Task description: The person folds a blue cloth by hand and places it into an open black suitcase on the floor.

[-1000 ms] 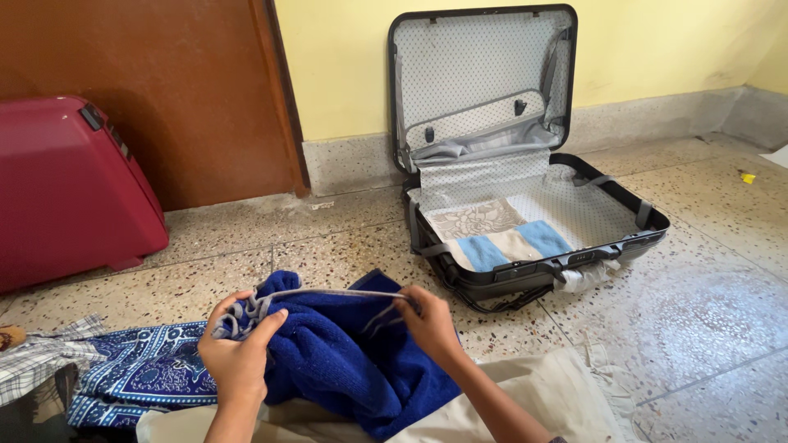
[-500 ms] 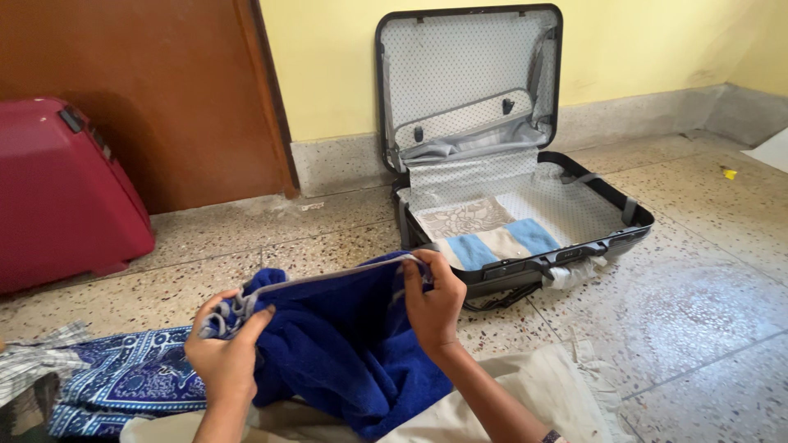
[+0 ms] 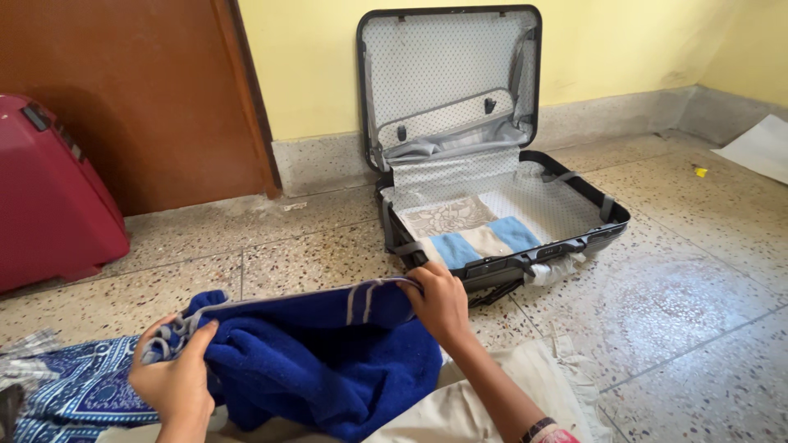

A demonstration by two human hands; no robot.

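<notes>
A thick blue towel point(image 3: 320, 361) with a grey striped border lies bunched in front of me. My left hand point(image 3: 174, 379) pinches its fringed left end. My right hand point(image 3: 442, 302) grips the border's other end, so the edge runs stretched between them. An open black suitcase point(image 3: 611, 215) stands just beyond my right hand, lid upright against the wall. A folded cloth with blue and beige stripes point(image 3: 480, 242) and a patterned beige cloth point(image 3: 443, 216) lie inside it.
A red hard-shell suitcase point(image 3: 49, 197) stands at the left by a brown door point(image 3: 139, 90). A blue-and-white patterned cloth point(image 3: 78, 394) and a beige cloth point(image 3: 484, 410) lie on the speckled floor near me. White paper point(image 3: 759, 148) lies far right.
My hands have drawn apart, pulling the towel's striped edge taut and wider. My right hand has moved up toward the black suitcase; the view has shifted right.
</notes>
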